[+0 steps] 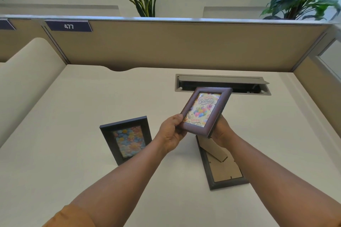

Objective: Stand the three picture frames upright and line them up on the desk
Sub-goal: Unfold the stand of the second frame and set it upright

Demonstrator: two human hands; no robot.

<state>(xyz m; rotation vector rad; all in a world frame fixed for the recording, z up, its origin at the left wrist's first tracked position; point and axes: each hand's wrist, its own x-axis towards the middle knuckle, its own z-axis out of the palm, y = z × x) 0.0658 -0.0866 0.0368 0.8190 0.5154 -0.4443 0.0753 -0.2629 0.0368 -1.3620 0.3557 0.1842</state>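
– What are the hands doing?

– The left hand and right hand both grip the birthday frame, up in the air and tilted, maybe to reach its back stand

– Where are the others?

– The flower frame stands up on the desk, to the left. The third frame lies face down, below the hands, its stand sticking up
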